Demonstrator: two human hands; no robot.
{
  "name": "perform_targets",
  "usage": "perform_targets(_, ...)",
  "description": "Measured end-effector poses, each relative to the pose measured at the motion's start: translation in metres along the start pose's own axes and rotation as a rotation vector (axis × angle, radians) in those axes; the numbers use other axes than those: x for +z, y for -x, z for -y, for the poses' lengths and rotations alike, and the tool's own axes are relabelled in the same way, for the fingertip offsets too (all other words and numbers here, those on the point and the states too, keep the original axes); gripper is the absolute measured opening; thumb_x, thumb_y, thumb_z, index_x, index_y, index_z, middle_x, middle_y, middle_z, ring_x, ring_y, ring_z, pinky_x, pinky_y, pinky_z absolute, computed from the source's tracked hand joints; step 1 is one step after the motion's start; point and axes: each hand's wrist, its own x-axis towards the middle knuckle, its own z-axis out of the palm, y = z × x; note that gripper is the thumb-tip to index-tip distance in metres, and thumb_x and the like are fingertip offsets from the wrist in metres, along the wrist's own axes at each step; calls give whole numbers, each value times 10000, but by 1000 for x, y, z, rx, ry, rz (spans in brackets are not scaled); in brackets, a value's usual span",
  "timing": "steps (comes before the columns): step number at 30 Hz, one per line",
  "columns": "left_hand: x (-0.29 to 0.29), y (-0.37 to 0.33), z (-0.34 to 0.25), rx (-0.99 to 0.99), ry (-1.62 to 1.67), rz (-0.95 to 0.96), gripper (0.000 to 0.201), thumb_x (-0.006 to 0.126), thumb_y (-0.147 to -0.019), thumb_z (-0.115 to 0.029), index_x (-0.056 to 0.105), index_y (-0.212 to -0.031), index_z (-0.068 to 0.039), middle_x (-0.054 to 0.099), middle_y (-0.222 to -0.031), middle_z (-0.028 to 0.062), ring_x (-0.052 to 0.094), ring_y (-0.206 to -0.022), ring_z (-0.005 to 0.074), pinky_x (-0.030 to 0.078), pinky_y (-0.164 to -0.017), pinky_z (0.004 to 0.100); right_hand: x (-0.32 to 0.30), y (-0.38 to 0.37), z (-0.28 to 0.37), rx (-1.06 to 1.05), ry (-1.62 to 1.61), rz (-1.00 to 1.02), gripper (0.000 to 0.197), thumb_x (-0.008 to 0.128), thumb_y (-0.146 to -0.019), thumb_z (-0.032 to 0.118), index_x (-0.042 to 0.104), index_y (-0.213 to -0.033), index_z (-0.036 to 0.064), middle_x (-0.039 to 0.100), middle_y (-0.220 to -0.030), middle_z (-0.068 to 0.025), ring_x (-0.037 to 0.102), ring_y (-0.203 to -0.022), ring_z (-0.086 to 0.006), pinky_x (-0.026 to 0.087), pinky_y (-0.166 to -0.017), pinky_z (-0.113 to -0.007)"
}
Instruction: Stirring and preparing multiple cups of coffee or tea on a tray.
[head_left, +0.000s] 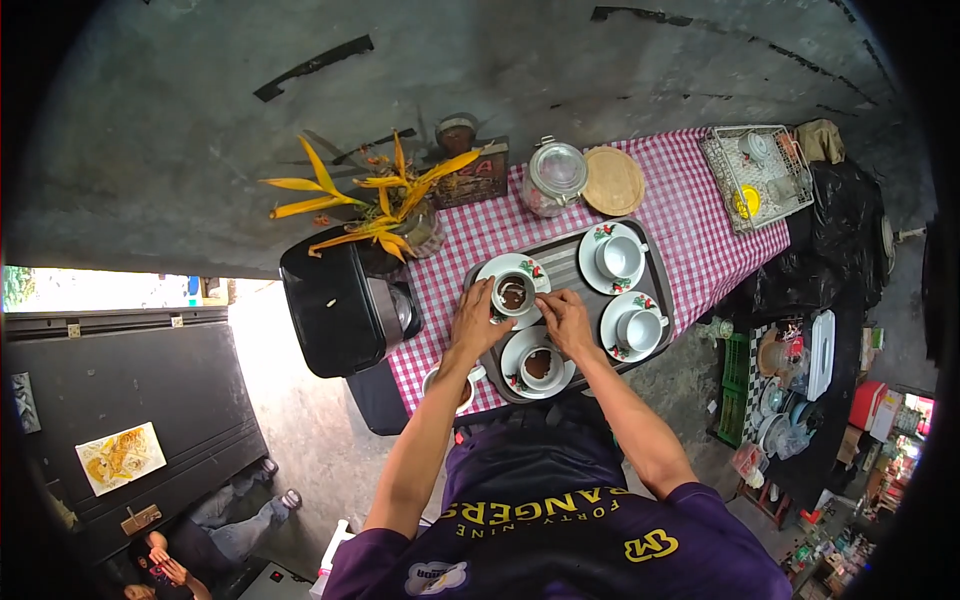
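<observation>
A white cup with dark brown contents stands on a floral-rimmed saucer at the tray's far left. My left hand is closed along the cup's left side. From the right, my right hand pinches at the same cup, near its rim; the fingertips partly cover the spot. Closer to me, a second cup with brown contents rests on its own saucer. On the tray's right side, two white cups, one far and one near, sit on matching saucers. The grey-brown tray carries them all.
Left of the tray stands a black appliance, with a white mug nearer me. Behind are a vase of yellow flowers, a glass jar and a round wooden board. A wire basket occupies the checked table's far right.
</observation>
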Motion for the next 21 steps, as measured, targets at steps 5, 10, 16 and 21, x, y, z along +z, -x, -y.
perform_targets(5, -9, 18, -1, 13, 44, -57, 912, 813, -675, -331, 361, -1400, -11, 408, -1399, 200, 404, -1290, 365, 363, -1066, 436, -3, 6, 8, 27, -72, -75, 228, 616, -909, 222, 703, -979, 23, 641, -865, -140, 594, -827, -300, 471, -745, -385)
perform_targets(10, -24, 67, 21, 127, 127, -175, 817, 788, -713, -317, 410, -1346, 34, 408, -1382, 236, 432, -1257, 380, 373, -1049, 428, -1, 33, 35, 126, -261, -93, 221, 605, -917, 199, 689, -922, -6, 640, -805, -140, 604, -688, -271, 470, -649, -350)
perform_targets(16, -46, 139, 45, -76, 58, -171, 931, 849, -606, -402, 436, -1345, -15, 453, -1365, 189, 417, -1283, 346, 372, -1053, 427, 26, 77, 64, -229, -157, 124, 177, 630, -874, 180, 681, -840, 14, 630, -808, -110, 601, -780, -279, 483, -673, -377)
perform_targets(21, -37, 178, 65, -86, 28, -201, 970, 907, -472, -350, 490, -1290, -37, 505, -1308, 146, 462, -1228, 334, 394, -1015, 434, 55, 98, 85, -452, 115, 212, 125, 671, -831, 163, 695, -895, 58, 612, -824, -77, 584, -807, -244, 487, -666, -349)
